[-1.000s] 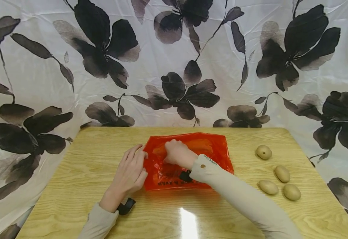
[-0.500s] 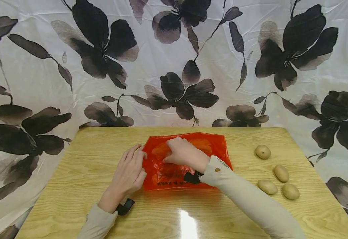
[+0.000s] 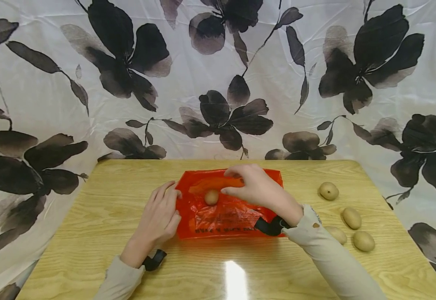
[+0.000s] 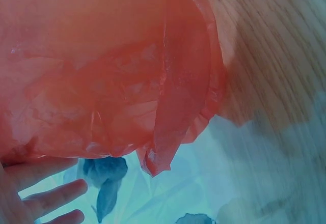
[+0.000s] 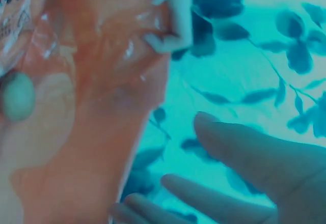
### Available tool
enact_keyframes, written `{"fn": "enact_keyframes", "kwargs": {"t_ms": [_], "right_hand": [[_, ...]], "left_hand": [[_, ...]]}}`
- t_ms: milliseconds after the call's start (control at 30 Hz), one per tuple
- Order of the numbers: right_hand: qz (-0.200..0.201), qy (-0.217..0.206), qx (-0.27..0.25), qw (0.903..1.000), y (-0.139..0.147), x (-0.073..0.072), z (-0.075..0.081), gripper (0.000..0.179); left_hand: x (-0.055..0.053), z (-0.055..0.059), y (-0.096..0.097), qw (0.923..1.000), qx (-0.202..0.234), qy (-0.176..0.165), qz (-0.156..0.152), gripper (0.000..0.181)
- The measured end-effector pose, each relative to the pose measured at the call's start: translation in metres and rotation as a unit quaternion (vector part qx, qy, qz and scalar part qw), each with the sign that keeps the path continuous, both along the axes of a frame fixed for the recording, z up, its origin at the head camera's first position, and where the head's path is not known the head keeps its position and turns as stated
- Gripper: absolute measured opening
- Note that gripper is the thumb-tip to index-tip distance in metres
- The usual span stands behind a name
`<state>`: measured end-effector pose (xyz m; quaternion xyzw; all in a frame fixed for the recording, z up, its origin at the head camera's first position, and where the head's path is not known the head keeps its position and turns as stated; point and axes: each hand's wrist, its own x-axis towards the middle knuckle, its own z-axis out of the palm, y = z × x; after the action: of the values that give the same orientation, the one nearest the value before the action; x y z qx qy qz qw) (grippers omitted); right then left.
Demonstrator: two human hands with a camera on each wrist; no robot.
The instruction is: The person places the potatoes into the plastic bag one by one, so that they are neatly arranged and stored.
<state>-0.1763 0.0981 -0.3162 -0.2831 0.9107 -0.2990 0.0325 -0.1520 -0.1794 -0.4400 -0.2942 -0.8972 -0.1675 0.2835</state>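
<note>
A red plastic bag (image 3: 221,218) with black print lies in the middle of the wooden table. One potato (image 3: 211,197) rests within the bag's outline, left of its middle; whether it is inside or on top I cannot tell. My left hand (image 3: 158,216) grips the bag's left edge; the right wrist view shows those fingers (image 5: 170,42) curled over the plastic. Above the bag's right part, my right hand (image 3: 257,186) hovers with thumb and fingers spread and holds nothing. Its thumb tip is close to the potato in the head view.
Several loose potatoes (image 3: 363,241) lie on the right side of the table (image 3: 128,179), one partly behind my right sleeve (image 3: 326,246). A white cloth (image 3: 188,75) with dark flowers hangs behind the table. Each wrist has a black strap (image 3: 154,261).
My right hand has opened and drawn back to the right, and the potato now shows on the red plastic where that hand was. The left hand stays on the bag's edge.
</note>
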Motion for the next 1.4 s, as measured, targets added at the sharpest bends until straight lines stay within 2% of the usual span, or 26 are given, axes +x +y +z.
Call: {"fn": "enact_keyframes", "kwargs": {"t_ms": [233, 333, 433, 667, 900, 1000, 1100, 1200, 1400], "right_hand": [[0.004, 0.070, -0.099, 0.9926, 0.031, 0.003, 0.000, 0.032], [0.002, 0.092, -0.156, 0.9834, 0.046, 0.002, -0.002, 0.029], [0.004, 0.110, -0.218, 0.9697, 0.062, 0.002, -0.005, 0.029], [0.013, 0.167, -0.351, 0.9212, 0.093, -0.003, -0.020, 0.036], [0.020, 0.207, -0.470, 0.8579, 0.115, -0.005, -0.033, 0.033], [0.016, 0.216, -0.507, 0.8344, 0.121, -0.005, -0.038, 0.030], [0.008, 0.225, -0.530, 0.8176, 0.127, -0.007, -0.042, 0.029], [-0.004, 0.227, -0.541, 0.8096, 0.134, -0.008, -0.045, 0.029], [-0.059, 0.219, -0.539, 0.8114, 0.150, -0.010, -0.049, 0.029]], "left_hand": [[-0.001, 0.000, -0.001, 1.0000, 0.003, -0.001, -0.003, 0.027], [-0.002, 0.001, -0.001, 1.0000, 0.003, 0.001, 0.000, 0.028], [-0.002, 0.001, -0.001, 1.0000, 0.003, 0.003, 0.001, 0.029], [-0.001, 0.001, -0.001, 1.0000, 0.000, 0.001, -0.003, 0.032], [-0.002, 0.000, -0.001, 1.0000, -0.002, 0.004, -0.003, 0.036], [-0.001, 0.000, -0.001, 0.9999, -0.007, 0.006, -0.006, 0.042], [0.000, 0.002, -0.002, 0.9998, -0.016, 0.009, -0.007, 0.049], [0.001, 0.004, -0.003, 0.9996, -0.021, 0.014, -0.008, 0.056], [0.001, 0.006, -0.001, 0.9994, -0.025, 0.018, -0.013, 0.063]]}}
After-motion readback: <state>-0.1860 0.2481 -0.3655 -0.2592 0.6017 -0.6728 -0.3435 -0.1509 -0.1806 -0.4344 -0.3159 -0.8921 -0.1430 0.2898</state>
